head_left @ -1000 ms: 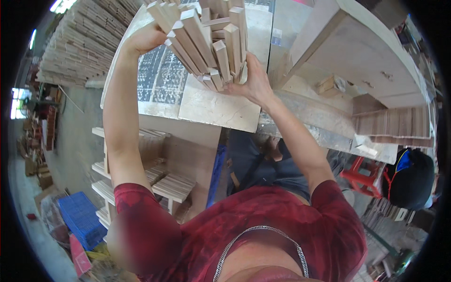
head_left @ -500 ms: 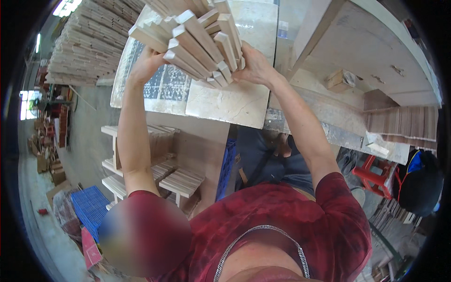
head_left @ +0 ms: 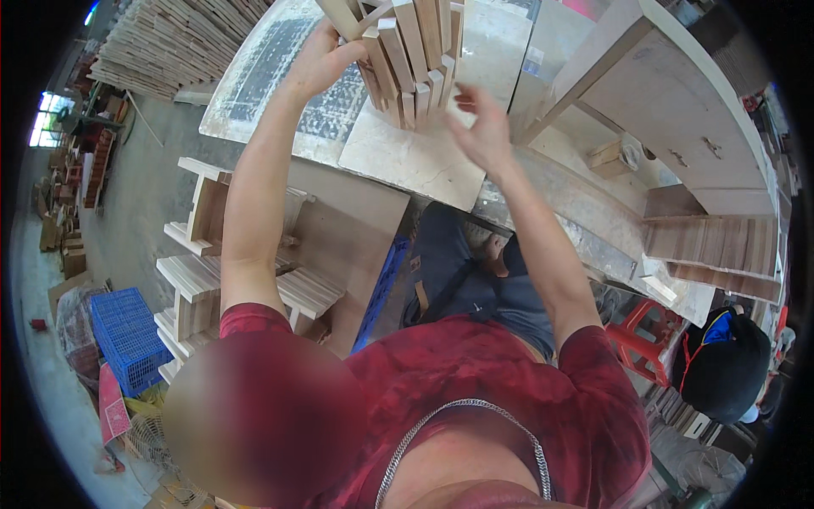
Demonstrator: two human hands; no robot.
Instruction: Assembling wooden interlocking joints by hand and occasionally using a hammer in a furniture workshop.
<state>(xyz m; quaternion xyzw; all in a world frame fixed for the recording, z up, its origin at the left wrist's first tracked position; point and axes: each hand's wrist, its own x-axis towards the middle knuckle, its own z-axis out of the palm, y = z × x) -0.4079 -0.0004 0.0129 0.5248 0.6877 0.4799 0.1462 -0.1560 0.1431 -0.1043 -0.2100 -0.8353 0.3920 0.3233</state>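
A bundle of pale wooden strips (head_left: 415, 51) stands close together on the worktable (head_left: 424, 161), at the top of the view. At the bundle's left side is my left hand (head_left: 320, 66), its thumb against the outer strips and its fingers partly hidden behind them. To the bundle's right, my right hand (head_left: 483, 127) holds nothing; its fingers are apart and a small gap separates it from the wood. The far ends of the strips are cut off by the edge of the view.
A machine housing (head_left: 670, 102) rises at the right of the table, beside a stack of brown boards (head_left: 712, 246). Wooden pieces (head_left: 191, 280) are stacked below left, near a blue crate (head_left: 127, 339). A red stool (head_left: 640, 339) stands at the right.
My right hand has come off the bundle and opened. The strips now stand more upright and closer together on the table, and my left hand remains at their left side.
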